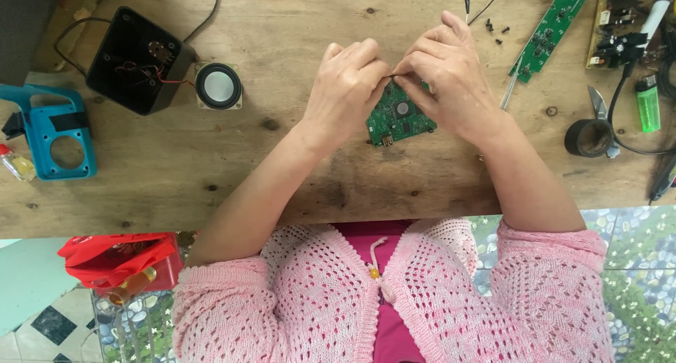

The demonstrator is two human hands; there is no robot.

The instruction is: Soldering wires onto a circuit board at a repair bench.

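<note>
At the frame's upper centre, our left hand (346,88) and right hand (445,74) pinch what seems a thin wire above the green circuit board (398,116) lying on the wooden table (282,159).

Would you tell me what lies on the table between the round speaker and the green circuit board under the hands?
In the head view, only bare wooden table lies between the round speaker and the green circuit board.

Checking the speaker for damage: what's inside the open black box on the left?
Inside the black box: red and black wires and a small metal part. Its deeper corners are too dark to see.
</note>
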